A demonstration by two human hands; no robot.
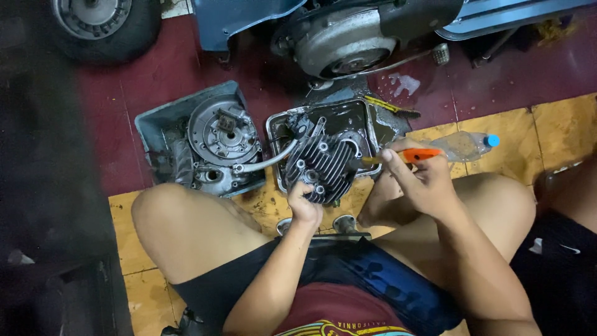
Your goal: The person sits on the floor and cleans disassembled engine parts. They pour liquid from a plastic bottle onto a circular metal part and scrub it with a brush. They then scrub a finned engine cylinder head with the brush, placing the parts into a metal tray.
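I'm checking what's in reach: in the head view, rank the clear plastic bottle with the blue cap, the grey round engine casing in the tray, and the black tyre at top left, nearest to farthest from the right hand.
From the right hand:
1. Clear plastic bottle with blue cap, just beyond it, on the yellow tiles.
2. Grey round engine casing, across to the left, in its tray.
3. Black tyre, far top-left corner.

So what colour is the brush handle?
Orange, on the brush in the right hand; head view.

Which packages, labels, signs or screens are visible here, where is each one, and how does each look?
Bottle: lying on the yellow floor tiles beyond the right hand; clear crumpled plastic, blue cap.
Shirt print: bottom edge, on the person's dark red shirt; curved yellow design.
No signs or screens are in view.
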